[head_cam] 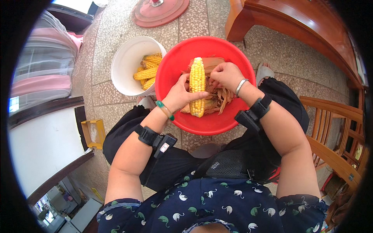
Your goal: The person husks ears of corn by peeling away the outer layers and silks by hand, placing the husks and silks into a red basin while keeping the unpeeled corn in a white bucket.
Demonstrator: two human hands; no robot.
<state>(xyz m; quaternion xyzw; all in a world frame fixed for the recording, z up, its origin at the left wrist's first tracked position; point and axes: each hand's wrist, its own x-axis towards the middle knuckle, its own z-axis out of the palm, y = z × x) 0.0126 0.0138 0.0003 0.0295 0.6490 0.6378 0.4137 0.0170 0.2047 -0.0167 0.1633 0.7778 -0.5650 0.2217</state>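
Observation:
My left hand point(183, 94) holds a husked yellow ear of corn point(197, 84) upright in the picture, thumb across its lower half, above a red plastic basin point(205, 128). My right hand point(228, 76) is just right of the ear with its fingers bent and fingertips together; whether they pinch a bit of husk or silk cannot be made out. Dry corn husks point(224, 100) lie in the basin beneath both hands. Left of the basin is a white plastic bucket point(123, 62) with several husked ears of corn point(145, 74) inside.
A wooden table or bench point(262, 11) stands at the upper right, a slatted wooden chair point(335, 128) at the right. A round red base point(161, 13) rests on the speckled floor beyond the basin. At the left are a yellow box point(93, 134) and a sheer curtain point(48, 58).

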